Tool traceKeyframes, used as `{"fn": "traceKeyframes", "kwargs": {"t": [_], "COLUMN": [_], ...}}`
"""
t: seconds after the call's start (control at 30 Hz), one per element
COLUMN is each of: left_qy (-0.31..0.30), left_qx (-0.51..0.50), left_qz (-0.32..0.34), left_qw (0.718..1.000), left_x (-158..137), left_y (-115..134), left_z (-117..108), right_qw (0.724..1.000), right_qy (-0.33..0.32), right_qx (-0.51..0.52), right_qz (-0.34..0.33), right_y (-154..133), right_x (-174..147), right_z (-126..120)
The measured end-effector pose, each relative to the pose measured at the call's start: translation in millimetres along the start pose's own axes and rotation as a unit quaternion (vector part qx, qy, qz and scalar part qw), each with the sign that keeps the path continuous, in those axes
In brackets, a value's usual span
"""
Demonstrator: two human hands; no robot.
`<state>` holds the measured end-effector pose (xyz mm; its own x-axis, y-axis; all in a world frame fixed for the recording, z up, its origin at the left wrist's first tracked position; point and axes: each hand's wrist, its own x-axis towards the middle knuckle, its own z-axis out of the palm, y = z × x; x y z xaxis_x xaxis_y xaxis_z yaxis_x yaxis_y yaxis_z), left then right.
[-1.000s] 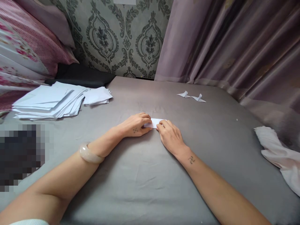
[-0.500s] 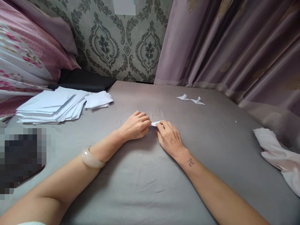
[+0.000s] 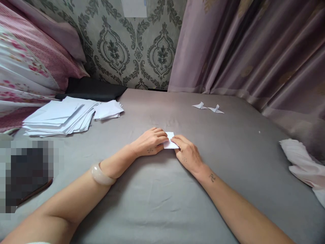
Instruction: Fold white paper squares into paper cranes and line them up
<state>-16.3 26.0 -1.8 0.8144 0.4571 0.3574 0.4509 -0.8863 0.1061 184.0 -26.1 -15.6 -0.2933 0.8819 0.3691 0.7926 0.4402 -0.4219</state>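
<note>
While paper [image 3: 169, 144] lies at 3 o'clock from the left hand [image 3: 150, 141] and 10 o'clock from the right hand [image 3: 188, 152], both hold it.

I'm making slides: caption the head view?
Left hand and right hand hold white paper; two folded paper shapes lie beyond on grey cloth.
</note>
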Motion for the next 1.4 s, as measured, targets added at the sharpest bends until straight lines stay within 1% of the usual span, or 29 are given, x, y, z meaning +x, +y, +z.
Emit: {"fn": "traceKeyframes", "kwargs": {"t": [0.13,0.23,0.3,0.37,0.4,0.47,0.53,0.6,0.73,0.87,1.03,1.2,1.4], "left_qy": [-0.02,-0.019,-0.022,-0.028,-0.035,-0.051,-0.066,-0.063,-0.017,0.006,0.005,-0.001,-0.022], "left_qx": [-0.018,-0.045,-0.086,-0.131,-0.149,-0.173,-0.189,-0.196,-0.198,-0.199,-0.207,-0.196,-0.17], "left_qz": [-0.002,-0.016,-0.042,-0.097,-0.139,-0.234,-0.308,-0.349,-0.397,-0.417,-0.423,-0.417,-0.413], "left_qw": [1.0,0.999,0.995,0.986,0.978,0.955,0.93,0.914,0.896,0.887,0.882,0.887,0.894], "left_x": [0.9,1.4,1.8,3.0,3.9,6.5,9.2,11.2,10.5,7.1,5.9,7.2,8.3], "left_y": [4.5,9.5,13.4,17.6,19.7,23.9,27.8,31.2,36.6,38.9,38.6,38.3,39.0], "left_z": [0.8,-2.4,-5.7,-9.2,-10.7,-12.4,-12.0,-9.3,0.2,6.8,7.3,6.0,2.8], "right_qw": [0.999,0.999,0.998,0.997,0.995,0.991,0.987,0.986,0.986,0.985,0.985,0.984,0.981], "right_qy": [-0.027,-0.048,-0.061,-0.067,-0.067,-0.068,-0.063,-0.052,-0.022,-0.001,0.016,0.015,0.012], "right_qx": [-0.031,-0.015,0.007,0.038,0.056,0.09,0.11,0.116,0.111,0.104,0.085,0.08,0.08], "right_qz": [-0.009,-0.01,-0.003,0.019,0.036,0.074,0.101,0.107,0.12,0.137,0.152,0.16,0.176], "right_y": [-4.8,-7.4,-7.9,-6.7,-5.5,-2.5,0.0,1.3,1.7,1.6,0.4,-0.9,-1.3], "right_x": [-2.3,-2.4,-1.3,0.7,1.8,3.9,5.3,5.8,5.4,5.7,7.5,9.4,12.6], "right_z": [-4.3,-9.7,-12.7,-14.1,-14.2,-13.5,-12.1,-10.0,-3.9,2.2,4.6,3.9,2.6]}}
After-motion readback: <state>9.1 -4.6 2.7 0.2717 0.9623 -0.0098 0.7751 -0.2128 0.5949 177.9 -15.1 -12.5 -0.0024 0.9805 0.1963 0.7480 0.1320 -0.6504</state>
